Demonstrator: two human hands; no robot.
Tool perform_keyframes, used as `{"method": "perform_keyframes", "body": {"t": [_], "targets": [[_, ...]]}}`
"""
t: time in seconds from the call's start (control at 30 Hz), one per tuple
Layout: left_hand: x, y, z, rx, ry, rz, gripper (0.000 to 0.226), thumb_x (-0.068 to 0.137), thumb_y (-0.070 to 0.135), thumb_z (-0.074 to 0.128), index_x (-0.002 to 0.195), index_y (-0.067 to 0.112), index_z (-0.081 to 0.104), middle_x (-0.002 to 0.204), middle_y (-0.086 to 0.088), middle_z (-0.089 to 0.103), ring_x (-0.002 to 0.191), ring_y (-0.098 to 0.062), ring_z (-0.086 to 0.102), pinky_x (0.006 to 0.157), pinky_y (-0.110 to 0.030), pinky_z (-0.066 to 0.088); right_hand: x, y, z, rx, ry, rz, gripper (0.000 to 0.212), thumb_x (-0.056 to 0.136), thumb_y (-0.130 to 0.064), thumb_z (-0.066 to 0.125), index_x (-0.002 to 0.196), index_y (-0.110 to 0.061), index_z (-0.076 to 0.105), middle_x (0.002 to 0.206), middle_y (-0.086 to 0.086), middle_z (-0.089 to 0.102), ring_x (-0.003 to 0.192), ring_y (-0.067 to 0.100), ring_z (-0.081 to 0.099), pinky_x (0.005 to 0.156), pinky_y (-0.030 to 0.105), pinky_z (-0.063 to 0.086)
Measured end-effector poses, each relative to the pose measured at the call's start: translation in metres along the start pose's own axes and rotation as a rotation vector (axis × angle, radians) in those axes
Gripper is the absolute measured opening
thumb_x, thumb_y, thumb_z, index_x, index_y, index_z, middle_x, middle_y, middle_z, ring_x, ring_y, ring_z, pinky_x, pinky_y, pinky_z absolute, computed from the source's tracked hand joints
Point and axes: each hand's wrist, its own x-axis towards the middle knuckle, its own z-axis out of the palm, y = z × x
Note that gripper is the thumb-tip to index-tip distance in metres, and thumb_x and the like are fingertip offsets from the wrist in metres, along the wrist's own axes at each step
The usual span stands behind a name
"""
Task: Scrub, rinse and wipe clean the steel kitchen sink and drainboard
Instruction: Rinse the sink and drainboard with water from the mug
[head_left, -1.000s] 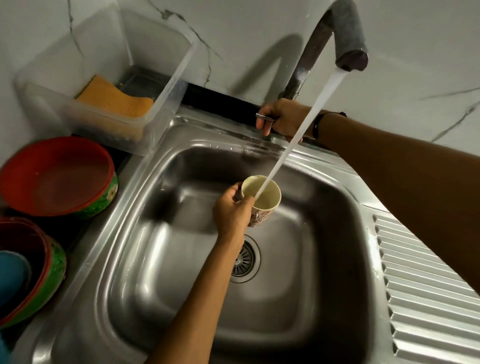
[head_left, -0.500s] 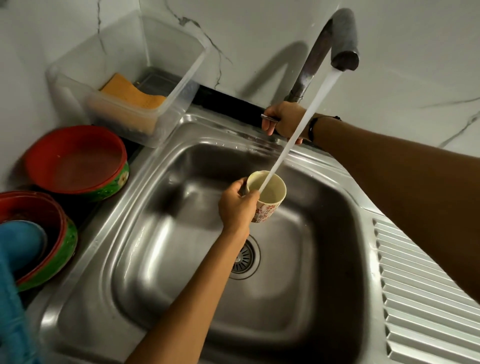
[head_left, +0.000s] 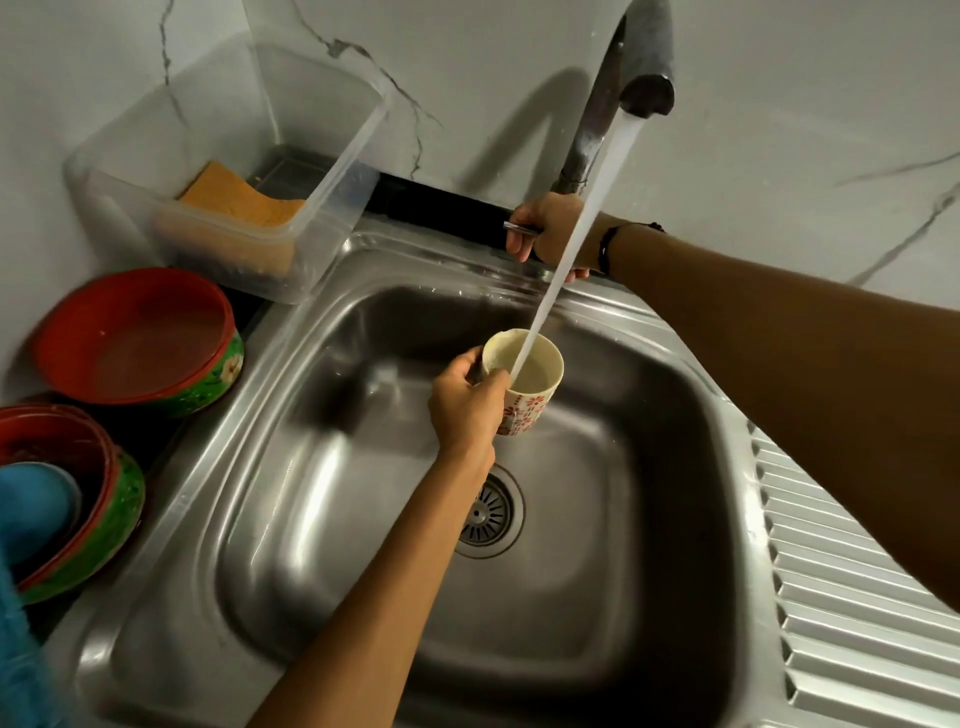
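Steel sink (head_left: 675, 467) unscrubbed, left hand (head_left: 467, 410) gripping cup (head_left: 524, 384) under running water, right hand (head_left: 550, 228) clasping tap handle (head_left: 519, 227); scrubbing, wiping left.

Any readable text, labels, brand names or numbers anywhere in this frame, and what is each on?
None to read. The cup in the left hand shows only a red floral pattern, and the red-and-green bowl only painted flowers. The tap, the steel sink and the plastic tub carry no visible lettering.
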Motion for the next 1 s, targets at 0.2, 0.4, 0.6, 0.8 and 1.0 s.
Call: {"method": "perform_keyframes", "body": {"t": [0.2,0.4,0.6,0.8,1.0], "targets": [[0.002,0.003,0.003,-0.004,0.001,0.018,0.044,0.08,0.007,0.061,0.124,0.015,0.059,0.11,-0.011,0.066,0.103,-0.036,0.059,0.07,-0.029,0.051,0.0,0.001,-0.001,-0.003,-0.015,-0.036,0.026,0.093,0.0,0.038,0.092,-0.01,0.062,0.111,0.024,0.062,0.05,0.019,0.047,0.031,0.013,0.037],[0.001,0.003,0.004,-0.036,0.0,0.016,0.045,0.082,0.006,0.06,0.126,0.014,0.056,0.112,-0.008,0.065,0.102,-0.027,0.061,0.066,-0.02,0.048,0.004,0.006,0.002,0.046,0.009,-0.042,0.028,0.094,-0.002,0.036,0.097,-0.005,0.064,0.111,0.026,0.061,0.053,0.015,0.049,0.032,0.012,0.038],[0.002,0.002,0.004,-0.069,-0.007,0.012,0.044,0.081,0.003,0.058,0.124,0.013,0.058,0.111,-0.01,0.066,0.103,-0.028,0.061,0.075,-0.031,0.053,0.003,0.008,0.002,0.018,-0.001,-0.068,0.025,0.093,0.0,0.038,0.09,-0.011,0.06,0.109,0.023,0.062,0.055,0.016,0.052,0.033,0.012,0.039],[0.001,0.001,0.004,-0.079,-0.014,0.009,0.045,0.082,0.004,0.059,0.126,0.012,0.056,0.112,-0.009,0.065,0.104,-0.028,0.06,0.073,-0.028,0.051,0.002,0.009,0.003,0.01,0.026,-0.063,0.025,0.094,-0.003,0.037,0.09,-0.011,0.061,0.095,0.016,0.061,0.059,0.02,0.056,0.034,0.013,0.04],[-0.003,0.005,0.003,-0.067,-0.002,0.018,0.044,0.081,0.006,0.059,0.124,0.012,0.058,0.11,-0.01,0.066,0.103,-0.031,0.061,0.069,-0.026,0.05,0.007,0.01,0.007,0.014,0.062,-0.063,0.023,0.093,-0.004,0.042,0.088,-0.014,0.063,0.105,0.02,0.065,0.099,0.037,0.063,0.081,0.035,0.053]]}}
